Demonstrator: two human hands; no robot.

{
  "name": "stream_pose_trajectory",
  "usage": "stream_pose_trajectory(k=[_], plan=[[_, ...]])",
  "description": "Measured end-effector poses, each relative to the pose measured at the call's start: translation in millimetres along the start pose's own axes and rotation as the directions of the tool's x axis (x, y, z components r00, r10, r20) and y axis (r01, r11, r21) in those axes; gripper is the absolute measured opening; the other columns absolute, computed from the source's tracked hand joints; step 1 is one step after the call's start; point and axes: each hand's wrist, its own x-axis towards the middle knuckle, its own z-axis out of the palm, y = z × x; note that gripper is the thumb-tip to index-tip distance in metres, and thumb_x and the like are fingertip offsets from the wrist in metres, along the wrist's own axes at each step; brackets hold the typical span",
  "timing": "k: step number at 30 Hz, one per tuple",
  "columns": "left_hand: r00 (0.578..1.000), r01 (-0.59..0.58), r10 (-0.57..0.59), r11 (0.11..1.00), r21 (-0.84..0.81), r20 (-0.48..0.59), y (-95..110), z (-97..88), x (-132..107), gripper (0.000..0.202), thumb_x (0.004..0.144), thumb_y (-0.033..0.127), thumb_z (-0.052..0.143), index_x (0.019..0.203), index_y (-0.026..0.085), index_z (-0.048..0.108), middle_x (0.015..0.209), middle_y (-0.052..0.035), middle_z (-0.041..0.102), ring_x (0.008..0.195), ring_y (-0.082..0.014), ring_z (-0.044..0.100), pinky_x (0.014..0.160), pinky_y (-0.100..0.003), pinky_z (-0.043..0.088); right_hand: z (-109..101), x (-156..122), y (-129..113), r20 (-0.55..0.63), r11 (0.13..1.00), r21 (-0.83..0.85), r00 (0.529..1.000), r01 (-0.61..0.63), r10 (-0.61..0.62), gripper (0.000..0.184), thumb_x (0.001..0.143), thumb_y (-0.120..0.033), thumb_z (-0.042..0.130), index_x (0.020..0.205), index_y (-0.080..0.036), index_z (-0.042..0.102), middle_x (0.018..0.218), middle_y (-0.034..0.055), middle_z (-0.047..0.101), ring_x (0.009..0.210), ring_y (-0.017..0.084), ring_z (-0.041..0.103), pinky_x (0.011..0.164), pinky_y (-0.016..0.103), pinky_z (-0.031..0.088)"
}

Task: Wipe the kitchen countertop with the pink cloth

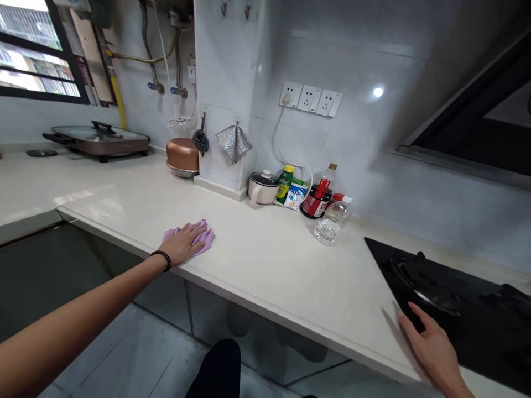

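head view: the left hand [185, 244] lies flat on the cloth [206, 239] near the front edge of the table [265, 276], grip released, while the right hand [433, 348], also unclenched, is by the stove [485, 326].

From where I stood, the cream pot [267, 194] looked smooth, its dark lid [259, 178] glassy. Under it, the desk [269, 265] was smooth and faintly glossy. Left of the pot hung a crinkled silvery cloth [233, 142] and a rough, wiry scourer [201, 142]; forward and left lay a matt, rumpled lilac cloth [206, 242]. To the pot's right stood a shiny, clear plastic bottle [331, 223].
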Motion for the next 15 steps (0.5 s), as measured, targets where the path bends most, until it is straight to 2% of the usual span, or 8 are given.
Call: stream_pose_trajectory(k=[1,3,5,7,9,11,15], plan=[[1.000,0.010,-0.010,1.000,-0.007,-0.020,-1.0,0.8,0.8,0.061,0.099,0.053,0.032,0.156,0.033,0.045,0.171,0.0011,0.031,0.153,-0.0330,0.032,0.119,-0.055,0.031,6.4,8.5,-13.6,0.048,1.000,0.025,0.999,0.000,-0.002,0.083,0.064,-0.075,0.072,0.132,-0.028,0.067,0.106,0.0134,0.073,0.088,0.043,0.069,0.087,0.064,0.054],[0.994,0.083,-0.085,0.996,-0.024,-0.068,-3.7,3.3,3.1,0.060,0.099,0.053,0.032,0.153,0.031,0.048,0.170,-0.0005,0.035,0.150,-0.0330,0.035,0.119,-0.055,0.031,27.5,27.3,-48.4,0.098,0.993,0.118,0.995,0.020,-0.031,0.102,0.064,-0.077,0.072,0.147,-0.022,0.052,0.126,0.0166,0.067,0.106,0.042,0.067,0.101,0.062,0.050],[0.972,0.201,-0.204,0.979,-0.038,-0.115,-5.9,6.3,4.8,0.059,0.100,0.050,0.031,0.151,0.027,0.050,0.168,-0.0039,0.037,0.148,-0.0350,0.036,0.117,-0.058,0.031,57.8,45.6,-89.4,0.100,0.966,0.257,0.993,0.037,-0.064,0.117,0.061,-0.077,0.075,0.156,-0.019,0.037,0.145,0.0177,0.056,0.132,0.040,0.054,0.117,0.053,0.039],[0.942,0.295,-0.299,0.954,-0.048,-0.152,-6.3,7.9,4.8,0.059,0.101,0.048,0.030,0.149,0.023,0.052,0.168,-0.0072,0.037,0.148,-0.0377,0.036,0.116,-0.061,0.030,91.1,61.7,-129.6,0.133,0.949,0.315,0.989,0.021,-0.066,0.129,0.058,-0.078,0.077,0.161,-0.019,0.025,0.156,0.0190,0.045,0.143,0.038,0.044,0.121,0.047,0.034],[0.925,0.336,-0.342,0.940,-0.060,-0.169,-4.7,7.1,3.2,0.059,0.100,0.047,0.031,0.148,0.022,0.052,0.169,-0.0086,0.035,0.148,-0.0393,0.034,0.115,-0.062,0.030,121.0,76.1,-162.9,0.156,0.945,0.328,0.986,0.008,-0.063,0.137,0.056,-0.079,0.079,0.162,-0.020,0.016,0.161,0.0201,0.036,0.145,0.037,0.040,0.121,0.045,0.033],[0.917,0.355,-0.364,0.931,-0.080,-0.164,-1.9,4.2,1.1,0.058,0.100,0.047,0.032,0.148,0.022,0.053,0.169,-0.0085,0.034,0.149,-0.0393,0.033,0.115,-0.061,0.029,144.6,90.3,-186.9,0.128,0.940,0.340,0.989,0.021,-0.069,0.139,0.055,-0.078,0.080,0.162,-0.021,0.012,0.162,0.0200,0.033,0.145,0.038,0.039,0.120,0.047,0.034],[0.910,0.375,-0.388,0.920,-0.114,-0.142,3.2,-2.0,-1.6,0.056,0.100,0.046,0.035,0.148,0.023,0.052,0.168,-0.0092,0.037,0.150,-0.0386,0.032,0.117,-0.060,0.026,179.3,117.2,-213.0,-0.007,0.897,0.424,0.991,0.124,-0.134,0.135,0.056,-0.073,0.083,0.159,-0.022,0.013,0.154,0.0184,0.041,0.137,0.037,0.047,0.116,0.052,0.040]])
